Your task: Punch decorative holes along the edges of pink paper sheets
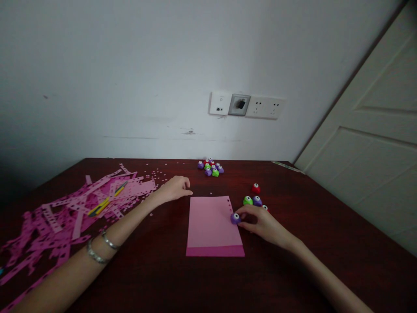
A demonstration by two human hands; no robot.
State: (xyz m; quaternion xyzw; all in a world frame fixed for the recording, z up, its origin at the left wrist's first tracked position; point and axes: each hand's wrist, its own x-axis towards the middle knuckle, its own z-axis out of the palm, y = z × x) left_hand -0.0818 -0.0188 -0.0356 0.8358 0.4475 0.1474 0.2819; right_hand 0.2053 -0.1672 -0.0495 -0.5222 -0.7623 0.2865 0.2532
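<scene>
Dim in here, the light soft and flat. The wall (130, 65) glows palest high up and greys toward the table (156, 278), whose left corner sinks into shadow. The paper (213, 221) stands out pale. The door (374, 143) leans at the warped edge; everything is slightly grainy.

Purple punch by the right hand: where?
Head view, centre-right: purple punch at the right edge of the pink paper, pinched by the right hand, in front of the green punch.

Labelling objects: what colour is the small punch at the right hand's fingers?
The punch is purple with a white spot on top; clearest in the head view.
</scene>
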